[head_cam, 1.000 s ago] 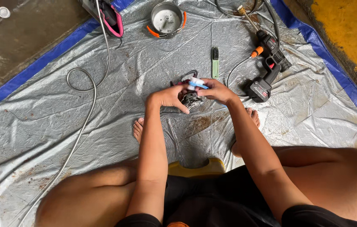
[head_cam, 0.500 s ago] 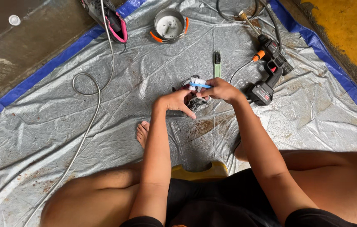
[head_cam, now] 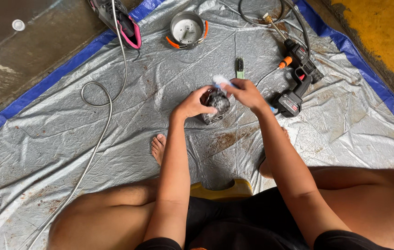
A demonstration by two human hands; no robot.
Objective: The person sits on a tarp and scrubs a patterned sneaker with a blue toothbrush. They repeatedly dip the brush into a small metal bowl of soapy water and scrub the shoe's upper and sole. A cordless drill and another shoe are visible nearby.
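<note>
Two hands on one grimy part, tools ringed within reach

Both hands meet over the tarp [head_cam: 113, 185], between the person's spread knees. The left hand [head_cam: 192, 105] wraps its fingers around a dark, dirty metal part [head_cam: 216, 105], cradling it from the side so that its upper face stays turned up and steady. The right hand [head_cam: 248, 94] pinches a small white and blue brush [head_cam: 221, 81], or something like it, against the top of that part; the grip is tight and close to the tip, which suits pressing into small recesses. What exactly the tool is cannot be told.

Everything else lies beyond the hands, in an arc an arm's stretch away. A cordless spray gun [head_cam: 299, 74] with its hose rests just right of the right hand. A narrow green tool [head_cam: 240, 67] lies just beyond the fingertips. A round metal bowl with orange tabs [head_cam: 187, 28] sits farther ahead. A grey hose [head_cam: 99, 120] loops well off to the left of the left hand. A yellow stool [head_cam: 222, 190] shows under the person.
</note>
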